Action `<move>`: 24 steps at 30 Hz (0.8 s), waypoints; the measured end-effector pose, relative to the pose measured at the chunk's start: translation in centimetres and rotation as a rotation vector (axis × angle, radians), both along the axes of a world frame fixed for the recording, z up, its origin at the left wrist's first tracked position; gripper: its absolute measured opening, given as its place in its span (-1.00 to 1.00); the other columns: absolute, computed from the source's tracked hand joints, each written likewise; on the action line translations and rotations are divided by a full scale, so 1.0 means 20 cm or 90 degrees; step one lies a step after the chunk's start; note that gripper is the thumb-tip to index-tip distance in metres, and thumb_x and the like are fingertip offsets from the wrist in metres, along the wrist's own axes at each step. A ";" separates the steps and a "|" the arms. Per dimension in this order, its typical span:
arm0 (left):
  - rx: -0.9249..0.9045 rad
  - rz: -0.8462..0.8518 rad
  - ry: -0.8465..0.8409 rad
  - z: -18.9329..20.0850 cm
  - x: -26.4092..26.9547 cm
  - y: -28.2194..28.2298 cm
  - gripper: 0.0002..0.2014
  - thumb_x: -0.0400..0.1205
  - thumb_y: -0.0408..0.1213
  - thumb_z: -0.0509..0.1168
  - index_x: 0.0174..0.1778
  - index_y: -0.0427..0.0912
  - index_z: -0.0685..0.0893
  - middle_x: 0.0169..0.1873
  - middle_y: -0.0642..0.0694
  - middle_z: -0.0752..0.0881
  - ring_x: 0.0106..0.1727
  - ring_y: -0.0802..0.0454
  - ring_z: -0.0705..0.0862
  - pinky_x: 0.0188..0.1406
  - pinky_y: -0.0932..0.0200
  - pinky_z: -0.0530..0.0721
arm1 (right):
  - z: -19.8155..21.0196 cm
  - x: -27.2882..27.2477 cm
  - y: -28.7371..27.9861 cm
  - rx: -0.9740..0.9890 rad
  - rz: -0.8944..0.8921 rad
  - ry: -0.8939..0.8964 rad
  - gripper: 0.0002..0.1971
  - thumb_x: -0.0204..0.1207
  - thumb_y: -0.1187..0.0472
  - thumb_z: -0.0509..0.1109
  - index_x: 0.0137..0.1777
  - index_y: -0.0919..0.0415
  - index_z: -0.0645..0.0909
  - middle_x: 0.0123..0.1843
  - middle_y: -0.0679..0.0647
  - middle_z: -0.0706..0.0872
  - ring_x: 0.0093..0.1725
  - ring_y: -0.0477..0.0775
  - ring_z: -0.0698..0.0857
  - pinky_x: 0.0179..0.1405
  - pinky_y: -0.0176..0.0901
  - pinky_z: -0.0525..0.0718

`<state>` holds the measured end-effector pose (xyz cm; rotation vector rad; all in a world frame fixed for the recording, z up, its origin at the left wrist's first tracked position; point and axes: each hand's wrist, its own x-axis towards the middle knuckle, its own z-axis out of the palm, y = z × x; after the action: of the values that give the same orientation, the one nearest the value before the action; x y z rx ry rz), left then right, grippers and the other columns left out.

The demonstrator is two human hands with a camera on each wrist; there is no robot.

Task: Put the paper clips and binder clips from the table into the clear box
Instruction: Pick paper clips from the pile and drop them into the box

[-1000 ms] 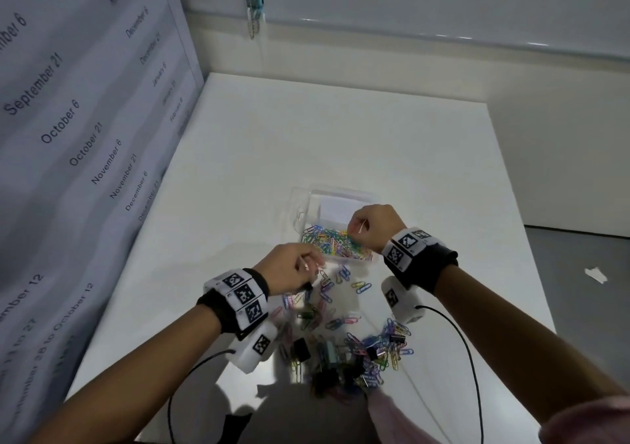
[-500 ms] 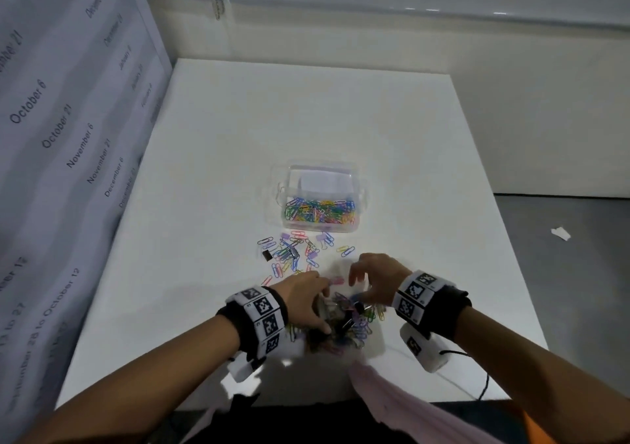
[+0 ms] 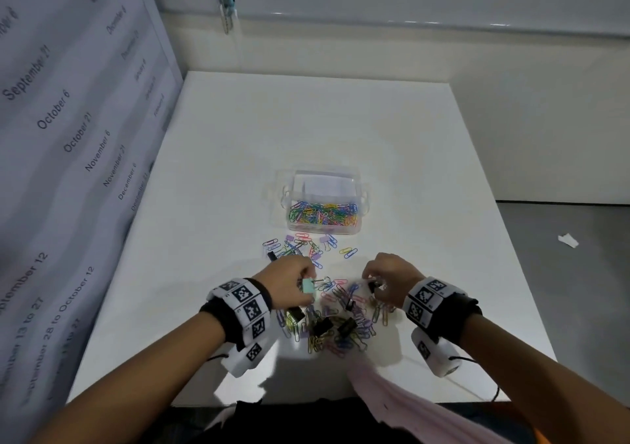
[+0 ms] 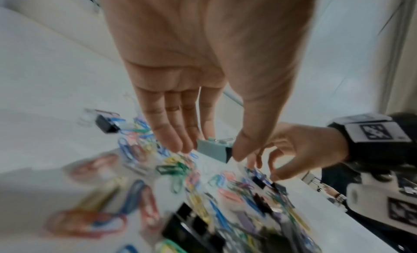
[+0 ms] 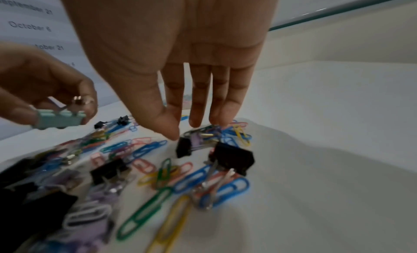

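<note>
**Both hands working the near pile**

The left hand (image 3: pixel 288 281) pinches a mint binder clip (image 3: pixel 309 288) between thumb and fingers, lifted just above the pile (image 3: pixel 335 324) of paper clips and black binder clips at the near edge of the table (image 3: pixel 409 157). The right hand (image 3: pixel 392 281) reaches down with fingers nearly straight, its grip narrow and holding nothing yet, thumb tip beside a small black clip (image 5: pixel 183 147). The clear box (image 3: pixel 324 201) stands farther back, well apart from the pile, already part filled with paper clips; a smaller scatter (image 3: pixel 300 247) lies just in front of it.

To do this step well, I judge the right hand should close on the black clip's body rather than its wire handles, which swing. Lifting straight up should shed tangled paper clips. Both hands should release low over the box so nothing bounces out.
</note>
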<state>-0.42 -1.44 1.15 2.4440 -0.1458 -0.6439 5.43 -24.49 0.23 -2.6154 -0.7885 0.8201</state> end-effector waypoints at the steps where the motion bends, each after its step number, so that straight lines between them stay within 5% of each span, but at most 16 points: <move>1: 0.001 0.014 0.000 0.01 0.00 0.04 -0.74 0.42 -0.24 0.41 -0.01 -0.14 0.57 -0.26 0.05 0.55 -0.30 0.13 0.50 -0.39 0.34 0.43 | -0.01 -0.01 0.01 0.021 0.012 -0.004 -0.69 0.27 0.39 0.40 0.05 0.30 0.67 -0.01 0.34 0.66 0.03 0.35 0.63 0.03 0.07 0.59; 5: 0.071 0.059 -0.009 0.00 -0.01 0.18 -0.70 0.45 -0.20 0.41 0.07 -0.11 0.57 -0.10 0.01 0.57 -0.12 0.05 0.57 -0.33 0.39 0.44 | -0.03 -0.04 0.08 0.031 0.053 -0.024 -0.54 0.31 0.17 0.51 0.22 0.19 0.56 0.15 0.25 0.57 0.12 0.27 0.56 0.12 0.06 0.58; 10: 0.172 0.151 0.014 -0.04 -0.03 0.33 -0.65 0.48 -0.19 0.39 0.17 -0.15 0.57 0.13 -0.14 0.56 0.16 -0.10 0.59 0.14 0.12 0.54 | -0.05 -0.05 0.22 -0.060 0.058 0.008 -0.31 0.29 -0.03 0.55 0.39 0.13 0.38 0.27 0.20 0.44 0.18 0.23 0.54 0.17 -0.05 0.52; 14: 0.185 0.171 -0.003 -0.06 -0.06 0.32 -0.47 0.47 -0.12 0.42 0.33 -0.16 0.47 0.23 -0.18 0.45 0.28 -0.14 0.49 0.28 0.06 0.52 | -0.05 -0.05 0.31 -0.059 0.033 0.073 -0.59 0.38 0.11 0.49 0.21 0.16 0.54 0.22 0.17 0.52 0.18 0.18 0.57 0.10 -0.13 0.50; 18: 0.104 0.106 -0.055 -0.05 -0.06 0.18 -0.53 0.50 -0.14 0.40 0.31 -0.13 0.49 0.18 -0.14 0.48 0.22 -0.09 0.51 0.19 0.12 0.51 | -0.03 -0.03 0.32 -0.051 0.022 0.092 -0.79 0.40 0.30 0.37 0.02 0.22 0.70 0.11 0.17 0.72 0.11 0.14 0.66 0.02 -0.15 0.57; 24: 0.094 0.073 -0.028 -0.11 0.00 -0.02 -0.51 0.49 -0.07 0.41 0.28 -0.15 0.46 0.20 -0.13 0.48 0.20 -0.09 0.53 0.20 0.06 0.54 | 0.05 0.11 0.27 0.040 -0.133 0.067 -0.87 0.30 0.41 0.39 -0.24 0.24 0.75 -0.23 0.07 0.80 -0.44 -0.20 0.65 -0.40 -0.43 0.60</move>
<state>-0.44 -1.84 -1.08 2.5872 0.0251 -0.5679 7.70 -19.11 1.17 -2.5217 -0.4954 0.8502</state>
